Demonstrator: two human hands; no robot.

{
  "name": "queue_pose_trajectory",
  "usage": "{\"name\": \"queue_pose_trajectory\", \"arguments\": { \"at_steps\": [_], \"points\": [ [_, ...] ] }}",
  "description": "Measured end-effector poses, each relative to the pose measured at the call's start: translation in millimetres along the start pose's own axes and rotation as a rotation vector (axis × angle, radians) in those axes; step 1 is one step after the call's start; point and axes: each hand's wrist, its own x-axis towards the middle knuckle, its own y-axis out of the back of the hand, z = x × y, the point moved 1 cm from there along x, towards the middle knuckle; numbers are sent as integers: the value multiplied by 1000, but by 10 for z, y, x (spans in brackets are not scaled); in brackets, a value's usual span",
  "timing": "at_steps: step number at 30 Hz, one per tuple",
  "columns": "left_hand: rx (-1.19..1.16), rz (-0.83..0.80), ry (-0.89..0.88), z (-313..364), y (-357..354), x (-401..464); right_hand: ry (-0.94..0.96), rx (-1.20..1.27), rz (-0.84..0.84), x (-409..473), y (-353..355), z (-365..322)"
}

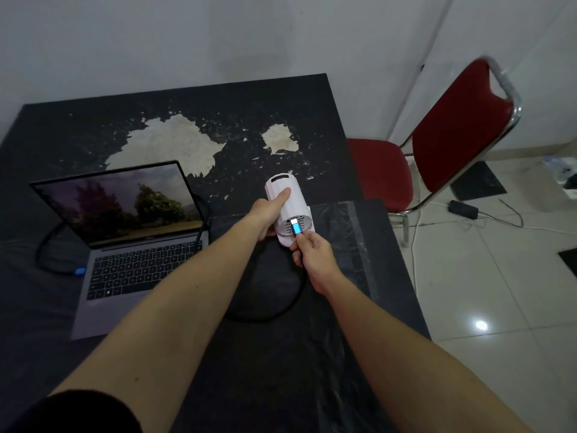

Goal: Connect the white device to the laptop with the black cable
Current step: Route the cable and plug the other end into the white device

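A white cylindrical device (292, 204) lies tilted on the dark table, its perforated end facing me. My left hand (268, 215) grips its side, thumb along the top. My right hand (313, 253) pinches the blue plug (296, 228) of the black cable (281, 307), and the plug's tip touches a port in that end. The cable loops across the table in front of me. An open grey laptop (131, 245) stands at the left with a landscape picture on its screen. A second blue plug (80, 271) sits against the laptop's left edge, with black cable curving behind the screen.
The dark table top (243, 114) has large pale patches where the surface has peeled. A red chair (437, 142) with a chrome frame stands right of the table. A black power brick (463, 209) and white cords lie on the tiled floor.
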Motion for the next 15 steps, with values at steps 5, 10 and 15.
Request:
{"name": "queue_pose_trajectory", "arguments": {
  "at_steps": [5,10,15],
  "points": [
    [14,0,-22,8,9,-2,-19,13,17,-1,-19,-25],
    [53,20,-101,-2,13,29,-53,0,56,9,-30,-32],
    [145,50,-161,1,-9,-25,-73,4,78,-5,-37,-7]
  ]
}}
